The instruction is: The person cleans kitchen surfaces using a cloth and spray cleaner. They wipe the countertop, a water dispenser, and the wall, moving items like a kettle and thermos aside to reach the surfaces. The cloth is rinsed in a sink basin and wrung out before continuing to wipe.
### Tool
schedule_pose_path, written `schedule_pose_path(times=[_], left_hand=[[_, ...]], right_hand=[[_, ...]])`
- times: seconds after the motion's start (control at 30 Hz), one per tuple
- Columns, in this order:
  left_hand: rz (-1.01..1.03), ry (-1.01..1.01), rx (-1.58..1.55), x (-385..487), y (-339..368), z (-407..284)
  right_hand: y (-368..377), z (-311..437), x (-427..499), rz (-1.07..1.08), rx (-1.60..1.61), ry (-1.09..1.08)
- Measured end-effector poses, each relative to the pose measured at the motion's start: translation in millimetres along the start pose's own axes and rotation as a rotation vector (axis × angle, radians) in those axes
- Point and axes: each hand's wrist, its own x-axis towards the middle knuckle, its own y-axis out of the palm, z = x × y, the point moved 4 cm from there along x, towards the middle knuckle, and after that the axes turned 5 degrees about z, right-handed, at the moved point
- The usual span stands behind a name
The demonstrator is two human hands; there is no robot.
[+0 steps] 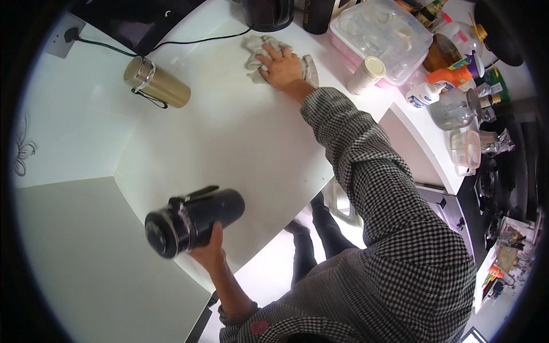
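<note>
My left hand (210,248) grips a dark insulated flask (201,216) with a strap, near the left end of the white counter (223,141). Spread out flat, my right hand (281,66) presses on a crumpled light cloth (309,70) at the far side of the counter. A gold insulated flask (169,85) with a dark wrist loop is by the wall at the upper left. The underside of my left palm is hidden by the dark flask.
Right of the cloth are a lidded jar (366,76) and a clear-lidded pink plastic box (381,36). Bottles and containers crowd the right side. A black cord (201,41) runs along the back from a wall socket (64,36). A dark appliance (269,15) sits behind the cloth.
</note>
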Motion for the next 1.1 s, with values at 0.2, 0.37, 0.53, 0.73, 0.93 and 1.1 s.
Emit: schedule_pose_path(times=[0.2, 0.37, 0.53, 0.73, 0.93, 1.1], left_hand=[[0.12, -0.006, -0.003, 60.0, 88.7, 3.7], [0.185, 0.087, 0.03, 92.2, 160.8, 4.0], [0.236, 0.144, 0.065, 108.7, 222.4, 12.3], [0.32, 0.191, 0.068, 117.8, 276.3, 15.1], [0.297, 0.246, 0.124, 130.8, 317.2, 23.7], [0.406, 0.252, 0.032, 137.1, 325.4, 31.3]], right_hand=[[-61.7, 2.5, -142.9, -0.075, -0.025, 0.222], [-80.1, 104.5, -275.6, 0.114, 0.245, 0.061], [-73.2, 107.1, -298.1, 0.143, 0.387, -0.464], [-115.2, -68.5, -275.4, 0.047, 0.112, -0.06], [-146.1, -180.2, -314.7, -0.116, 0.735, 0.835], [-172.1, -178.9, -378.5, -0.502, 2.497, 1.101]])
